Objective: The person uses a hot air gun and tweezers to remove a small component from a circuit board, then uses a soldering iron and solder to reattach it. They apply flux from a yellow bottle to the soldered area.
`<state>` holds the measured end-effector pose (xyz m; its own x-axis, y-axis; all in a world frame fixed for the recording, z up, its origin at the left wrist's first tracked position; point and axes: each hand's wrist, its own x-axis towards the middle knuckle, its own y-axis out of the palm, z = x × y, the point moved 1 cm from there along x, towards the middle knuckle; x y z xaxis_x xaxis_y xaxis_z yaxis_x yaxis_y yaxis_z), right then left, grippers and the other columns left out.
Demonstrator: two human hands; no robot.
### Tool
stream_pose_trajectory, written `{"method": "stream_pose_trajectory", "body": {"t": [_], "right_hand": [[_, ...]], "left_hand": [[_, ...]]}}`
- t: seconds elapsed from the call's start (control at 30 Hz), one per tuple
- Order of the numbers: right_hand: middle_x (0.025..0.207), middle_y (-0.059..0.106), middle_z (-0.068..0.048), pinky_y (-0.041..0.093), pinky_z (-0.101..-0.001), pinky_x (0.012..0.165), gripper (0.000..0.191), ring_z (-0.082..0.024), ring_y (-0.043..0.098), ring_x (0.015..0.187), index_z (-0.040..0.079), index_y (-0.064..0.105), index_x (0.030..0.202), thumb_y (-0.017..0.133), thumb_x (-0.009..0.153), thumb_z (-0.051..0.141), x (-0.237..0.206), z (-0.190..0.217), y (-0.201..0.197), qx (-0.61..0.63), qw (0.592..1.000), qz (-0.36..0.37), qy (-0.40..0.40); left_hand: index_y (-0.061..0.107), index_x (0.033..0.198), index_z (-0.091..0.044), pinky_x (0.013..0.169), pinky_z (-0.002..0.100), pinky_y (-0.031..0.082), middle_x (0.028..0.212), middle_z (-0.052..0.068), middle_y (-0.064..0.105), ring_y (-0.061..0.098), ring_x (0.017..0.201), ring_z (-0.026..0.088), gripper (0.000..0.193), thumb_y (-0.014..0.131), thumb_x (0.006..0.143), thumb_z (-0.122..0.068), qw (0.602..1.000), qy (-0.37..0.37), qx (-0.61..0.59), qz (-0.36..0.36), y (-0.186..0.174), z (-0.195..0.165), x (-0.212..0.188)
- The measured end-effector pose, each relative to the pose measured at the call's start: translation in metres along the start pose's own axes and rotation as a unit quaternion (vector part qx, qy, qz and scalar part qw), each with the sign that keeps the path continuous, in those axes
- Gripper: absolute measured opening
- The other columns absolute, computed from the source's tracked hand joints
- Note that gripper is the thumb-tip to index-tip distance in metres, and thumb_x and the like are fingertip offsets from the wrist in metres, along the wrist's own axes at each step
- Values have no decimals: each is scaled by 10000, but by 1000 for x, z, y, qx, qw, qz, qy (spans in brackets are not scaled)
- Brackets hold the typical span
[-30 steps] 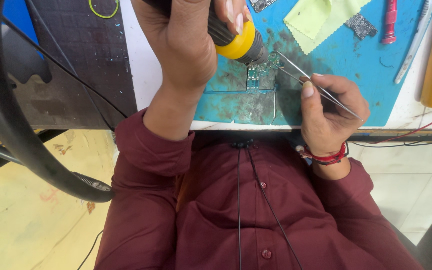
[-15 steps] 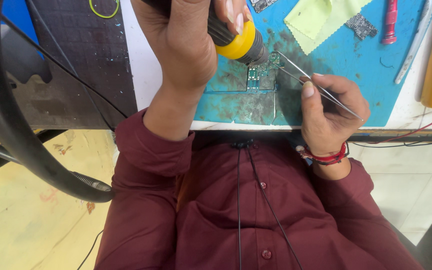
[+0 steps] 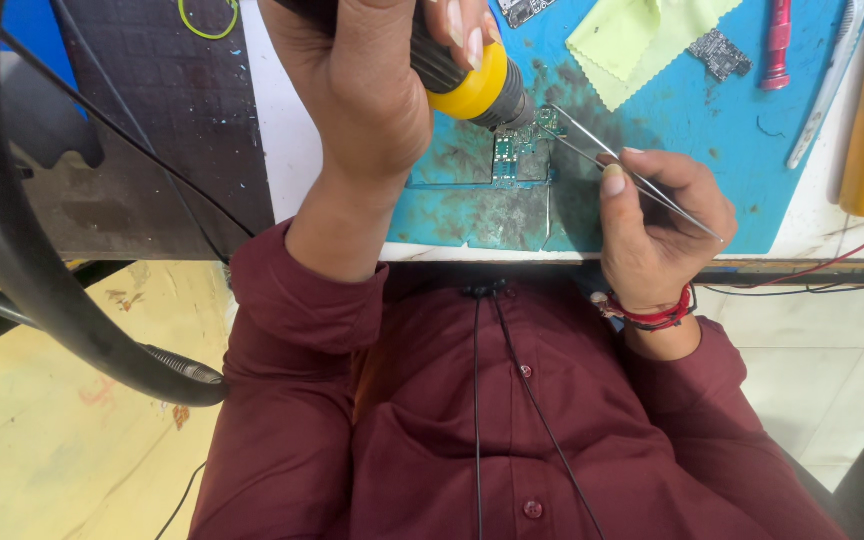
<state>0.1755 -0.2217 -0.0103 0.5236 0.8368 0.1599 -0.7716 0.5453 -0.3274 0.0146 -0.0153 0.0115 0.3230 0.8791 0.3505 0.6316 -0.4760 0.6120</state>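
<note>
Blue mat (image 3: 712, 150) at the bench's near edge carries a small, fragile circuit board (image 3: 514, 152); left hand (image 3: 367, 95) grips the hot-air handle (image 3: 472, 80), right hand (image 3: 657, 225) pinches springy tweezers (image 3: 632, 178) (take board edges only)

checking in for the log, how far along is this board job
Done: the board lies bare on the blue mat. In hand: left hand holds a yellow-collared tool over it, right hand holds tweezers at it. Left: cannot tell.

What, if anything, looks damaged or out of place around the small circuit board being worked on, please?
The blue work mat is blackened and stained around the small green circuit board, looking scorched or soiled. Nothing appears spilled or askew.
</note>
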Motion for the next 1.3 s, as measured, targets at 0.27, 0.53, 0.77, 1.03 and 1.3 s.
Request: {"method": "stream_pose_trajectory", "body": {"t": [0.27,0.53,0.77,1.03,1.3], "right_hand": [[1016,748,-89,493,-181,742,77,-60,658,851,-48,671,1173,726,1119,-44,-1,-1,-1,-3,1000,2,0],[1026,731,-119,504,-215,738,117,-112,674,851,-21,674,1178,744,1085,-29,0,5,0,-77,996,5,-43],[1099,726,-172,551,-326,907,176,-273,714,1042,8,668,1186,762,1038,-11,7,16,5,-137,981,52,-129],[1119,724,-181,555,-355,942,216,-323,716,1093,5,682,1191,791,1004,3,13,18,8,-143,975,71,-154],[1139,723,-189,545,-356,944,225,-328,711,1094,-1,694,1181,807,987,11,13,18,9,-143,975,74,-152]], "left_hand": [[546,927,6,645,415,569,701,153,579,620,604,274,271,566,1155,-138,1000,-6,3,-14,0,0,-1],[541,918,19,641,435,571,719,175,587,623,619,296,286,546,1140,-162,1000,-11,-5,-28,-6,-1,-4],[538,881,31,595,412,524,713,186,577,602,599,300,324,542,1159,-135,999,3,17,-30,-6,-5,-4],[535,905,31,582,403,524,712,176,589,612,595,287,275,553,1153,-89,998,-8,36,-45,-3,-11,-2],[534,948,33,603,390,488,726,177,567,575,600,280,272,581,1165,-123,999,-22,25,-39,1,-19,-6]]}}
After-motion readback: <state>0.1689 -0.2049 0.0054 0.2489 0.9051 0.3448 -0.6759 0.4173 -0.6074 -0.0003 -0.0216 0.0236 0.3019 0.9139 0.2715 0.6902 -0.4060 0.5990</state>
